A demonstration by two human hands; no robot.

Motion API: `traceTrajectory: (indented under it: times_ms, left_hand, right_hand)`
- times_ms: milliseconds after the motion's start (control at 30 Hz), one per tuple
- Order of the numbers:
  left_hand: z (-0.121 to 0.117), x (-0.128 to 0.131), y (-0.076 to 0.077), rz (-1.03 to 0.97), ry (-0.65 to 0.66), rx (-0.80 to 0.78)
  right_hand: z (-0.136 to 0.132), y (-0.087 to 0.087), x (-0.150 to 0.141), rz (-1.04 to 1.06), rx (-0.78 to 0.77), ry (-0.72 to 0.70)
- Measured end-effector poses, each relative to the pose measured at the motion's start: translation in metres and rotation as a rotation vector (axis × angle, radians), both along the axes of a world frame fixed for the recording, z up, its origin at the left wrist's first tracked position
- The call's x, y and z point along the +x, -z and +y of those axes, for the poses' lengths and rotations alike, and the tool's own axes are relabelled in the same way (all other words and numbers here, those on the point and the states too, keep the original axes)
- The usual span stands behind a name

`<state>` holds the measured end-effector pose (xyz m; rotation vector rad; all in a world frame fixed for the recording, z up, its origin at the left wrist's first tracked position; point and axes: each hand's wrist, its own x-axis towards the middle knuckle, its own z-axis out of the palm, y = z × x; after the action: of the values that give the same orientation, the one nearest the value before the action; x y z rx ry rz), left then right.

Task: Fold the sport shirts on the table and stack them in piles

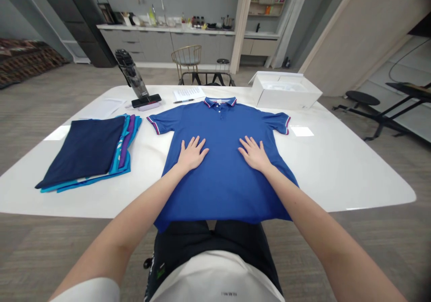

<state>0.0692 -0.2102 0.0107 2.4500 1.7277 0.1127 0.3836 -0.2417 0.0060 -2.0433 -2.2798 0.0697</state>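
Note:
A blue polo shirt (222,180) lies spread out, front up, on the white table (350,171). Its collar points away from me, and its hem hangs over the near edge. Both sleeves stretch outward, with red and white trim at the cuffs. My left hand (192,154) rests flat on the left side of the shirt's body, fingers spread. On the right side, my right hand (255,154) lies flat too, its fingers apart. Neither hand grips the cloth. To the left sits a stack of folded clothes (90,144), navy on top, with light blue and purple layers below.
A handheld vacuum (134,77) stands at the table's back left, near loose papers (103,108). A pen (183,100) lies by a printed sheet (189,92) behind the left sleeve. An open white box (286,91) is at the back right. Beyond the table is a chair (187,57).

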Motion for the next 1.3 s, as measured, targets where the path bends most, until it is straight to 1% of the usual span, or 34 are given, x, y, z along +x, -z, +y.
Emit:
traceTrajectory:
  times_ms: [33, 100, 233, 300, 367, 467, 567, 633, 733, 833, 933, 1067, 1200, 1300]
  left_hand:
    - [-0.008, 0.000, 0.000, 0.002, -0.003, -0.015]
    - [-0.022, -0.003, 0.000, 0.014, 0.006, -0.024]
    - [-0.047, -0.018, -0.004, 0.035, 0.046, -0.031]
    - [-0.056, -0.024, -0.007, 0.035, 0.056, -0.039]
    - [-0.063, -0.026, -0.009, 0.024, 0.067, -0.036]
    - [-0.070, -0.026, -0.009, 0.015, 0.083, -0.030]
    - [-0.079, -0.021, -0.006, 0.022, 0.091, -0.033]
    - [-0.087, -0.018, -0.002, 0.025, 0.107, -0.024]
    - [-0.101, -0.017, 0.002, 0.023, 0.128, 0.006]
    - [-0.115, -0.020, 0.003, 0.024, 0.138, 0.031]
    - [-0.127, -0.024, 0.001, 0.025, 0.142, 0.042]
    - [-0.142, -0.031, -0.004, 0.027, 0.149, 0.046]
    - [-0.151, -0.038, -0.005, 0.029, 0.146, 0.047]
    - [-0.151, -0.037, -0.005, 0.011, 0.167, 0.072]
  right_hand:
    - [-0.006, 0.001, -0.003, 0.018, -0.028, 0.000]
    - [-0.015, 0.003, 0.002, 0.030, -0.053, 0.035]
    - [-0.030, 0.006, 0.035, 0.000, -0.039, 0.096]
    - [-0.040, 0.006, 0.045, -0.018, -0.030, 0.110]
    - [-0.052, 0.005, 0.045, -0.030, -0.029, 0.109]
    - [-0.072, 0.003, 0.030, -0.021, -0.031, 0.056]
    - [-0.092, 0.002, 0.017, 0.003, -0.026, -0.025]
    - [-0.102, 0.002, 0.015, 0.010, -0.021, -0.055]
    - [-0.117, 0.004, 0.019, 0.008, 0.006, -0.058]
    - [-0.134, 0.006, 0.025, 0.003, 0.030, -0.031]
    - [-0.151, 0.007, 0.028, -0.003, 0.042, -0.007]
    - [-0.170, 0.010, 0.036, 0.005, 0.044, -0.010]
    - [-0.180, 0.012, 0.048, 0.030, 0.040, 0.001]
    - [-0.176, 0.010, 0.052, 0.052, 0.056, 0.022]
